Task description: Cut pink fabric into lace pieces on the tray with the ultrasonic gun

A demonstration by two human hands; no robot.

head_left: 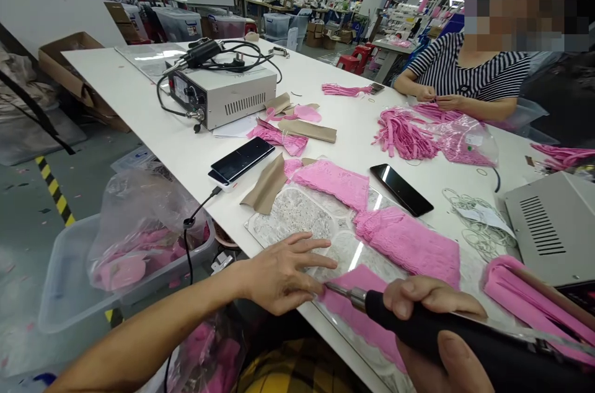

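My left hand [283, 275] lies with fingers spread on a clear-topped, patterned board [297, 207], its fingertips beside the edge of a pink fabric piece [367, 312]. In my right hand [432, 325] is a black-handled electric cutter [390, 312] with a thin metal tip. That tip points left at the near edge of the pink piece, close to my left index finger and thumb. Two stacks of pink lace pieces, one farther [332, 181] and one nearer [409, 244], lie on the board behind it.
On the white table stand a grey control box [242, 95] with another black handpiece [202, 53], a phone [402, 189] and a second grey box [553, 225]. A co-worker [469, 77] handles pink strips [404, 132] opposite. Below left sits a plastic bin [69, 281].
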